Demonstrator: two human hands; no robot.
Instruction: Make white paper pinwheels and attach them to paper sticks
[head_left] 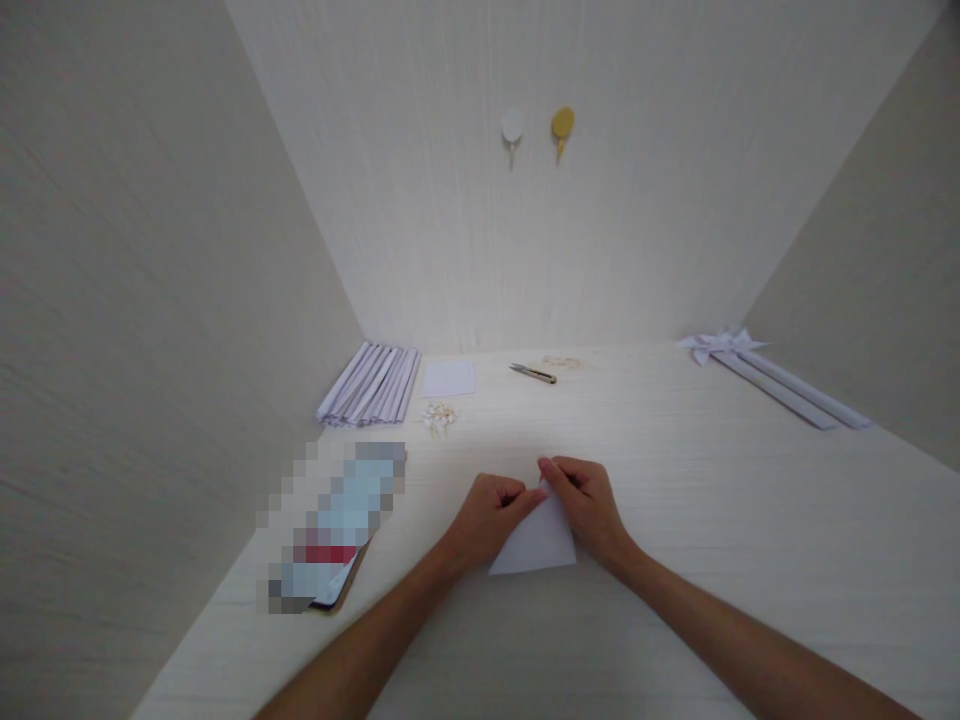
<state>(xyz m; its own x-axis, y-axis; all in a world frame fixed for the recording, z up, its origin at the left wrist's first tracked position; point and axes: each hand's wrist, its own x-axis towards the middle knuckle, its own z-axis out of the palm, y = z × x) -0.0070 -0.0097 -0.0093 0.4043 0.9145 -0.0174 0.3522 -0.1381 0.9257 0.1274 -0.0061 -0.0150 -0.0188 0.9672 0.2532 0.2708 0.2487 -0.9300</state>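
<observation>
A sheet of white paper (538,540) hangs between my two hands just above the middle of the table, wide at its lower edge and narrow at the top. My left hand (491,512) pinches its upper left part, thumb laid along the paper. My right hand (585,500) grips the upper right part, with thumb and forefinger close together near the top. The fingers behind the paper are hidden, and I cannot tell how its top is folded or gathered.
A stack of rolled paper strips (371,385), a white paper square (448,379), a small pile of bits (439,417) and thread snips (533,374) lie at the back. Left is a blurred phone (345,530). Folded paper pieces (780,385) lie back right. Two hooks (562,125) hang on the wall.
</observation>
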